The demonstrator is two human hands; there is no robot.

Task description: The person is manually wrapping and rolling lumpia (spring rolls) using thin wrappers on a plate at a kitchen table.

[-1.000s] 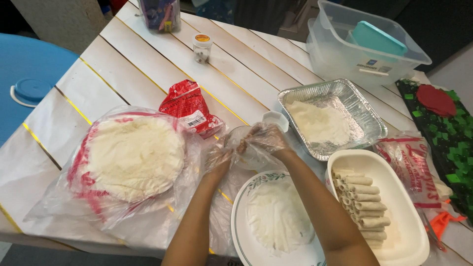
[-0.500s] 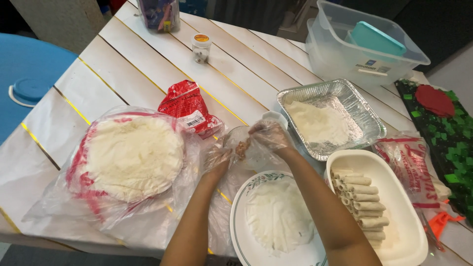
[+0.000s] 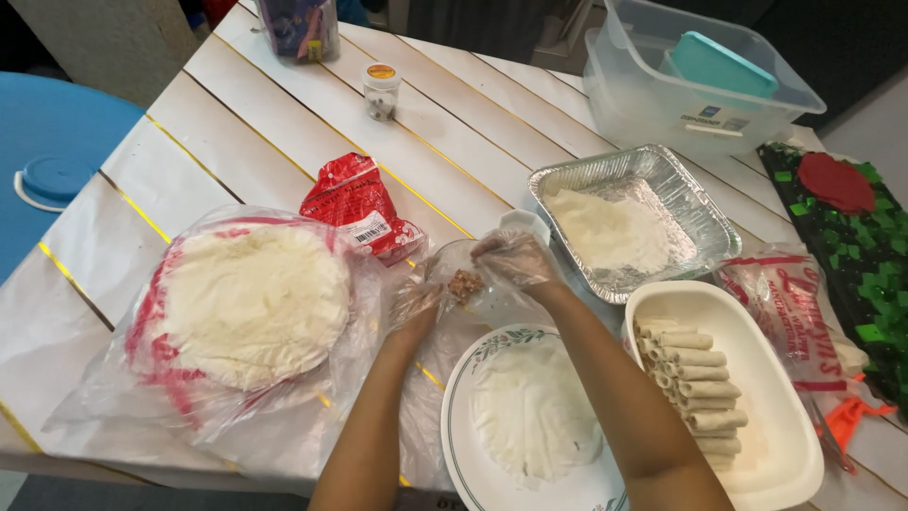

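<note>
A small lump of brown minced filling (image 3: 463,284) sits between the two gloved hands, above the round plate (image 3: 461,416), just beyond its far rim. The right hand (image 3: 515,260), in a thin clear plastic glove, curls its fingertips down toward the filling; whether it actually pinches it is hard to make out. The left hand (image 3: 416,308), also gloved, cups loosely beside the lump, fingers bent, its grip unclear through the crinkled plastic. On the plate lies a thin, pale round wrapper (image 3: 534,421), flat and empty. To the right, a white oval dish (image 3: 757,331) holds a row of finished rolls (image 3: 695,393), tight little cylinders. Beyond the hands, a foil tray (image 3: 653,175) carries a pale sheet. On the left, a stack of wrappers (image 3: 251,303) rests in its opened clear bag, a crumpled red packet (image 3: 359,203) just behind. All this lies on a white slatted table (image 3: 236,123), with a clear plastic tub (image 3: 690,90) at its far edge. The plate's near rim is cut off.
</note>
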